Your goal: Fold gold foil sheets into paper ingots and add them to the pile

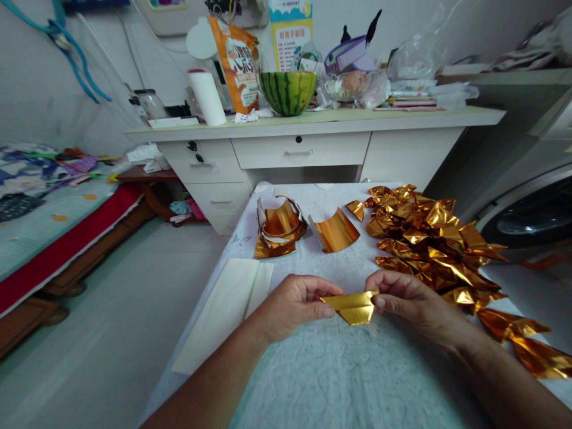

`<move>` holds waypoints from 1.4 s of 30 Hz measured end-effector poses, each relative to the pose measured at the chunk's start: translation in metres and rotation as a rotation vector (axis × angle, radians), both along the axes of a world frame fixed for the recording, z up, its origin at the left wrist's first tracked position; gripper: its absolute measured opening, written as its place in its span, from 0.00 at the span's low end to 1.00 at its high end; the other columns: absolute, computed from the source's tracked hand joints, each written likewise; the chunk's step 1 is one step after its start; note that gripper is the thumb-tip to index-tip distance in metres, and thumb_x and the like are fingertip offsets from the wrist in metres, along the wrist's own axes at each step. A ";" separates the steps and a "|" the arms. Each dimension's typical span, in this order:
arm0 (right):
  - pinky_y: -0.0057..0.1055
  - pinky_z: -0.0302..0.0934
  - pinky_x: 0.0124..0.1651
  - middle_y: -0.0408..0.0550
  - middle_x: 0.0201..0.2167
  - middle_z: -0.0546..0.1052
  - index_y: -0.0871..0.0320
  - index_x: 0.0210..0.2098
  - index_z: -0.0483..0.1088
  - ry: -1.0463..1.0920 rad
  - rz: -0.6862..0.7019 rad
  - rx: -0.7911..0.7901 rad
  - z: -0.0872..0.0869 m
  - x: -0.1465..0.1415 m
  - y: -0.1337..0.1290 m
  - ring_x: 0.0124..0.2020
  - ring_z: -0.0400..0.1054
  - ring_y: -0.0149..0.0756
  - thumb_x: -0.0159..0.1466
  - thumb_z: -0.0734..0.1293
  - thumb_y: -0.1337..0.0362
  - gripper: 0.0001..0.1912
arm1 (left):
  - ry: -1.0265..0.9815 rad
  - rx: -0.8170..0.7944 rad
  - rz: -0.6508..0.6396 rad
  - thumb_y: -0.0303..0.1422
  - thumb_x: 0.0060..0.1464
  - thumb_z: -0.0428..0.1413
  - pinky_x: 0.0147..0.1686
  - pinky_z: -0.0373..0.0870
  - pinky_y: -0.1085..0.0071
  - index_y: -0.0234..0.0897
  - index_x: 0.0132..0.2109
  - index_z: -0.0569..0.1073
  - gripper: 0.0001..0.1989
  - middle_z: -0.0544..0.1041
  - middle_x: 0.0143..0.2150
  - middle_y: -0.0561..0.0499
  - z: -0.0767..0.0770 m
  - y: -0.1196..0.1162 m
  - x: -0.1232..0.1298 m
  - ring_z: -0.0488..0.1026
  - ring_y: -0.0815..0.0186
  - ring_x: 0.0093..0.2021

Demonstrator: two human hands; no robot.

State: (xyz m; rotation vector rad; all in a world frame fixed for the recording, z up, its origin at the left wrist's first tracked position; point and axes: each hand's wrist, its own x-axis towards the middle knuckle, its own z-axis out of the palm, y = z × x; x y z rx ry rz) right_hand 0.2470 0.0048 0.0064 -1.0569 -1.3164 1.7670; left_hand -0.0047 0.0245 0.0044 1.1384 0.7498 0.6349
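Between my two hands is a small sheet of gold foil paper (pixel 354 308), partly folded, with a crease running along its length. My left hand (pixel 298 302) pinches its left corner between thumb and fingers. At the other end, my right hand (pixel 399 300) grips the right edge the same way. Ahead of my hands lies a curled stack of gold foil sheets (pixel 338 232). Left of it, more curled foil sheets sit inside a rolled band (pixel 281 223). A heap of folded gold foil pieces (pixel 429 238) spreads beyond my right hand.
White paper sheets (pixel 223 316) lie left of my left hand on the cloth-covered table (pixel 322 381). Behind stands a white desk (pixel 304 146) holding a halved watermelon (pixel 288 95), an orange snack pouch (pixel 236 68) and a white roll (pixel 208 98). A washing machine (pixel 536 173) is at right, a bed (pixel 58 220) at left.
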 end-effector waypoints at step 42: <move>0.25 0.53 0.32 0.41 0.28 0.70 0.58 0.32 0.72 0.040 0.092 0.058 -0.005 -0.001 -0.001 0.29 0.61 0.28 0.59 0.73 0.56 0.12 | 0.017 0.025 0.016 0.38 0.41 0.68 0.26 0.51 0.75 0.32 0.30 0.73 0.16 0.66 0.24 0.57 0.004 0.002 0.001 0.59 0.74 0.25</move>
